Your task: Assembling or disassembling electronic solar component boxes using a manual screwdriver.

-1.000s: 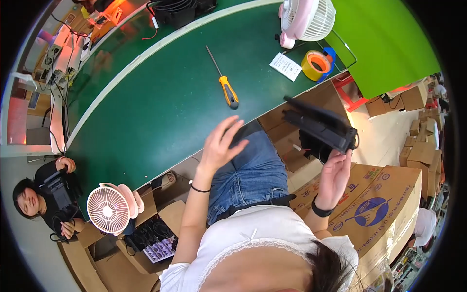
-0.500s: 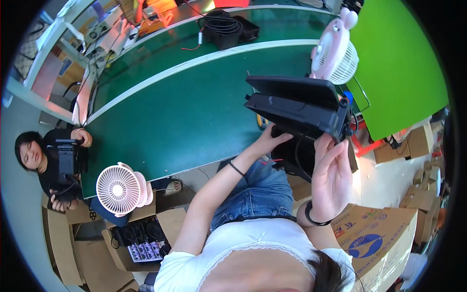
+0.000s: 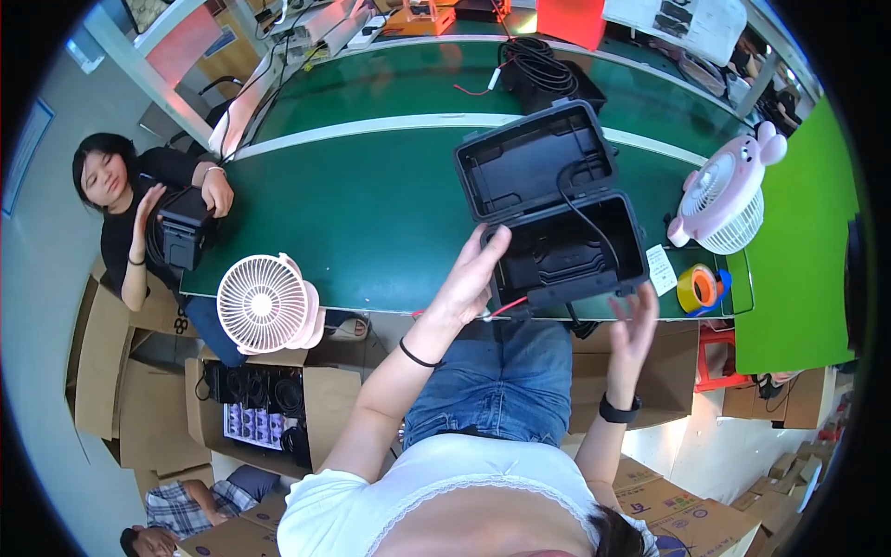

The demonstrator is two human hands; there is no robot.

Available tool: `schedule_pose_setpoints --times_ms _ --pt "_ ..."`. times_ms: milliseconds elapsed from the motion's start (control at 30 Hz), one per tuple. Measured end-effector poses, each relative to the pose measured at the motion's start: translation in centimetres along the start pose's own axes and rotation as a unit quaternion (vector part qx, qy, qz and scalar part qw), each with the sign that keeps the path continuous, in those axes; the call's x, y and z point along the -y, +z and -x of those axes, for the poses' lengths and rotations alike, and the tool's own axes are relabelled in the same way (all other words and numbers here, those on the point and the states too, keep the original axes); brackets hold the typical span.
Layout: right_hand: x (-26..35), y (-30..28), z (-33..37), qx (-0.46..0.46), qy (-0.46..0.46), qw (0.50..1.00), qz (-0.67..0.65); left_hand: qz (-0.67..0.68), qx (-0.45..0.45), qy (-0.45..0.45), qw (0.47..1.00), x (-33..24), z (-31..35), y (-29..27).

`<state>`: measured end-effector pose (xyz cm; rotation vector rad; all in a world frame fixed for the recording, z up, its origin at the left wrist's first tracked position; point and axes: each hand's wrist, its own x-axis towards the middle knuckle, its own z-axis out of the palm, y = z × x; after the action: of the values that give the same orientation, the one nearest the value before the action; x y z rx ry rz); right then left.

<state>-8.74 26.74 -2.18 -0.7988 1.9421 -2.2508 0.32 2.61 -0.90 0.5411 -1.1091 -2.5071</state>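
A black plastic case [image 3: 574, 290] is tilted toward me over the table's front edge, its hinged lid [image 3: 532, 165] swung back. Inside it a thin black cable arcs from the lid down into the otherwise bare-looking compartment. My left hand [image 3: 473, 274] grips the left side of the case, thumb over the rim. My right hand [image 3: 633, 325] is beside the lower right corner with fingers spread; whether a fingertip touches the case I cannot tell. A red wire [image 3: 509, 304] with a pale connector pokes out below the case, next to my left hand.
On the green table [image 3: 371, 213] are a pink fan [image 3: 724, 200], tape rolls [image 3: 698, 290], a paper slip [image 3: 661, 269] and coiled black cable [image 3: 538, 65]. A white fan [image 3: 264, 302] stands front left. A co-worker [image 3: 139, 213] at left handles another black case. Cartons [image 3: 334, 408] sit below.
The case has moved left and turned, so its opened inside now faces me. My right hand has come off its side and spread. At left, the co-worker's case has shifted too.
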Motion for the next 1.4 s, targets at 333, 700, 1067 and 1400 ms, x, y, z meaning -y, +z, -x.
schedule_pose_setpoints --times_ms 333,700,1067,1400 --pt "-6.0 1.1 1.8 0.161 -0.177 0.890 0.389 -0.011 -0.024 0.033 0.999 -2.4 0.6 -2.1" --pt "1.1 4.2 -0.2 0.119 0.024 0.965 0.231 0.102 -0.059 -0.037 0.992 -4.1 -1.5 -4.8" --pt "2.6 18.3 -5.6 0.055 0.091 0.870 -0.481 0.266 0.075 0.093 0.956 -13.1 0.9 -2.5" --pt "-3.2 11.4 -10.5 0.044 0.141 0.946 -0.290 -0.198 -0.158 0.239 0.937 -9.0 1.0 -1.6"
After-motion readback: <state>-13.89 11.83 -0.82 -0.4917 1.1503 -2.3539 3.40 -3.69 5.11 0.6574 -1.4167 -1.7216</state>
